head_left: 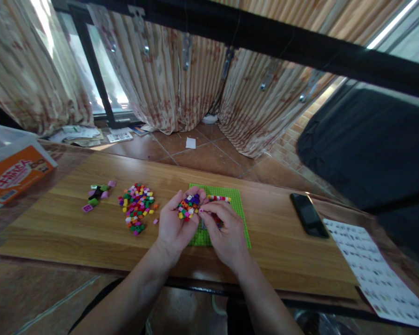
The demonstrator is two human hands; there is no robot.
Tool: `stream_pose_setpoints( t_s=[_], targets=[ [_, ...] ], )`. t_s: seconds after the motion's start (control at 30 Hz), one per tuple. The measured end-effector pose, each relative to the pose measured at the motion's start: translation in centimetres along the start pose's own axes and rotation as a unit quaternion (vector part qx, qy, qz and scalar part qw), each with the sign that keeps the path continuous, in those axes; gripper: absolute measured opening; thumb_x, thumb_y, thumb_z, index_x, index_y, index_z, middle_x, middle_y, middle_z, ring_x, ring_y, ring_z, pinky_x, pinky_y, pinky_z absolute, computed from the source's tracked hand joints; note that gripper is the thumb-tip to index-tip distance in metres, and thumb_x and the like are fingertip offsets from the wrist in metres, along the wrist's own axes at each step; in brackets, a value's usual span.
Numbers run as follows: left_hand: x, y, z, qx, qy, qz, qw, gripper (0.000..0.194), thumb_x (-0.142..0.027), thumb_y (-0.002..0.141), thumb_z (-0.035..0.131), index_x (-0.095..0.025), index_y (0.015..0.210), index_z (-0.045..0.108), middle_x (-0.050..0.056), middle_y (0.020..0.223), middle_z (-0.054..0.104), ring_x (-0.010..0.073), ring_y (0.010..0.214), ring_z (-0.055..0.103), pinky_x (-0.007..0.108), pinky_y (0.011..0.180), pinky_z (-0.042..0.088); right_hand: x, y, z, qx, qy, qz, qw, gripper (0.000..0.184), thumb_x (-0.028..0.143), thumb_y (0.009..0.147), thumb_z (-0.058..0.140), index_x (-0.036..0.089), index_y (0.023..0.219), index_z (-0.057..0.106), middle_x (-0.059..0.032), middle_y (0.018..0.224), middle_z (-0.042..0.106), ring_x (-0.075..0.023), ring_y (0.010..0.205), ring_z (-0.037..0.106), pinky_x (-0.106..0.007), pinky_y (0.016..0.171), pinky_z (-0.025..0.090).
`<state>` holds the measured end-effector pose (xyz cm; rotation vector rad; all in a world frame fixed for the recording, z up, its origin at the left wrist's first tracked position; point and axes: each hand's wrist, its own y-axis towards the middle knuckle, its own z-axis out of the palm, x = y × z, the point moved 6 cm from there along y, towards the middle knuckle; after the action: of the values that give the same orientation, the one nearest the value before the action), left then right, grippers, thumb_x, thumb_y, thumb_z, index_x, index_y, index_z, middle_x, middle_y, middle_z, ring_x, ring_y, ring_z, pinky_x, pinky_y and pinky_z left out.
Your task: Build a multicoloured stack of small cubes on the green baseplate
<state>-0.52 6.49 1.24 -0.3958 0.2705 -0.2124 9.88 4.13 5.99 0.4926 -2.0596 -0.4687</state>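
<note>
My left hand (174,226) is cupped palm up around a heap of small coloured toy bricks (189,207), in purple, orange, white, green and other colours. My right hand (226,228) pinches a tiny pink brick (201,211) between thumb and forefinger, right beside that heap. Beneath both hands lies a green studded baseplate (243,218), partly covered by them. A row of coloured bricks (219,198) shows on the baseplate past my right fingers; more bricks there are mostly hidden by this hand.
A loose pile of small bricks (138,204) spreads left of my hands, with a few larger pieces (99,193) farther left. On the wooden table (272,260) a black phone (309,215) lies right, near a printed sheet (373,265). A clear box with an orange label (19,172) stands far left.
</note>
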Motion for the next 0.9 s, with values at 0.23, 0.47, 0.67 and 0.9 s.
stream_pose_setpoints(
  t_s=[0.23,0.47,0.67,0.9],
  targets=[
    [-0.5,0.0,0.0,-0.018,-0.006,0.03,0.999,0.034,-0.023,0.093,0.043,-0.007,0.078,0.068,0.012,0.08,0.068,0.0177,0.077,0.067,0.031,0.074,0.057,-1.4,-0.2,-1.2,-0.04,0.088,0.068,0.993,0.012,0.024,0.088,0.057,0.023,0.093,0.068,-0.0015,0.088,0.069,-0.0141,0.081,0.064,-0.027,0.073,0.05],
    [-0.6,0.3,-0.5,-0.027,0.001,0.04,0.999,0.031,-0.021,0.092,0.045,-0.006,0.077,0.067,0.012,0.079,0.067,0.0171,0.077,0.065,0.032,0.075,0.057,-2.9,-0.1,-2.6,-0.093,0.111,0.099,0.985,0.011,0.026,0.085,0.061,0.024,0.09,0.07,-0.0022,0.088,0.069,-0.0147,0.081,0.064,-0.03,0.074,0.052],
    [-0.5,0.4,-0.6,-0.018,0.001,0.033,0.999,0.031,-0.02,0.092,0.043,-0.007,0.077,0.067,0.011,0.076,0.066,0.016,0.074,0.064,0.03,0.073,0.056,-5.6,0.0,-4.8,-0.167,0.135,0.157,0.964,0.013,0.031,0.081,0.064,0.023,0.088,0.071,-0.0021,0.084,0.067,-0.0146,0.074,0.062,-0.031,0.069,0.053],
    [-0.6,0.3,-0.4,-0.018,0.008,0.03,0.999,0.028,-0.02,0.091,0.045,-0.009,0.078,0.066,0.011,0.076,0.066,0.0159,0.072,0.064,0.03,0.071,0.056,-7.5,0.0,-5.3,-0.136,0.061,0.172,0.974,0.017,0.032,0.08,0.062,0.021,0.089,0.072,-0.0046,0.088,0.069,-0.0177,0.081,0.064,-0.035,0.074,0.053]
  ],
)
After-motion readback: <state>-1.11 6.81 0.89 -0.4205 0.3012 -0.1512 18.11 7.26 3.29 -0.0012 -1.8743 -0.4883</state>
